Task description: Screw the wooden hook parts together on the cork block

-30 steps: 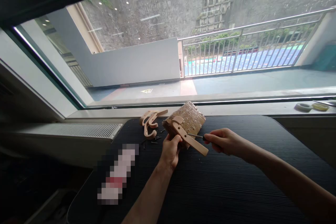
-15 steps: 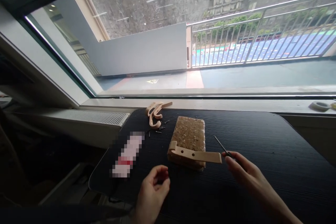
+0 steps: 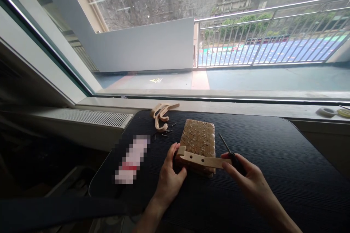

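Note:
A brown, rough-topped block [image 3: 199, 133] with shiny edges, like taped cardboard, lies on the black table. Across its near end rests a pale wooden hook [image 3: 210, 161] with two dark holes, its curled end at the left and its straight end jutting past the block's right side. My left hand [image 3: 170, 174] is closed round the left near corner of the block, beside the curl. In my right hand [image 3: 246, 173] is a dark-handled screwdriver [image 3: 225, 143], its shaft pointing up and left. Fingertips of that hand also touch the hook's straight end.
Several more wooden hooks [image 3: 161, 118] lie at the table's far left edge, with several loose screws [image 3: 167, 131] near them. A blurred pink and red item [image 3: 132, 162] is at the left. Rolls of tape [image 3: 326, 111] sit on the sill [image 3: 246, 107] under the window.
My left hand has moved up and right from the bare table onto the block's left end. My right hand has shifted slightly left, tilting the screwdriver and touching the hook's straight end.

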The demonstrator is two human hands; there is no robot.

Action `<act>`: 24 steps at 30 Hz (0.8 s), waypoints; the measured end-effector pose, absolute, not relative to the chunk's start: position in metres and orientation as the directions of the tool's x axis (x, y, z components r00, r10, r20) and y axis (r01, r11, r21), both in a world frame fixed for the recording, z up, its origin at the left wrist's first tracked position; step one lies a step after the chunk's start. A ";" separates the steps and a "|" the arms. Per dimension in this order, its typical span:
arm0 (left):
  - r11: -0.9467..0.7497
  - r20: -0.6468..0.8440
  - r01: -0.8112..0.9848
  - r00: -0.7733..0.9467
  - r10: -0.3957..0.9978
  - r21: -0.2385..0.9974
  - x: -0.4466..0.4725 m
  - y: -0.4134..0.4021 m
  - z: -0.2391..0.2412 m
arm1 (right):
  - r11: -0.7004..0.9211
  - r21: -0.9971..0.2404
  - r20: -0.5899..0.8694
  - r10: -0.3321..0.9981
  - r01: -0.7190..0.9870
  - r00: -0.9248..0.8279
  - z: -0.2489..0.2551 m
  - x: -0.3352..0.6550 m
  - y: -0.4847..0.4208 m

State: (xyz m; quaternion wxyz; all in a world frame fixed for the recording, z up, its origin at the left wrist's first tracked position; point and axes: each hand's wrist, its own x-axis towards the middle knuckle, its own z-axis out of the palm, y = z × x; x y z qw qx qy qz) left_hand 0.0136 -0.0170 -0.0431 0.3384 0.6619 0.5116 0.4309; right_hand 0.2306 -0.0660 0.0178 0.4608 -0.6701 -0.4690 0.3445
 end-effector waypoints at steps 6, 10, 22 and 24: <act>-0.262 0.246 0.426 0.094 0.965 0.866 0.015 -0.017 -0.045 | -0.138 -0.938 -0.032 0.948 0.318 0.317 0.019 0.230 -0.066; -0.266 0.254 0.452 0.088 0.963 0.851 0.016 -0.016 -0.045 | -0.150 -0.933 -0.044 0.950 0.328 0.309 0.018 0.231 -0.065; -0.302 0.322 0.546 0.062 0.945 0.782 0.016 -0.031 -0.040 | -0.174 -0.942 -0.091 0.956 0.287 0.280 0.019 0.246 -0.065; -0.307 0.362 0.581 0.023 0.932 0.754 0.007 -0.031 -0.036 | -0.171 -0.956 -0.087 0.942 0.239 0.324 0.013 0.253 -0.066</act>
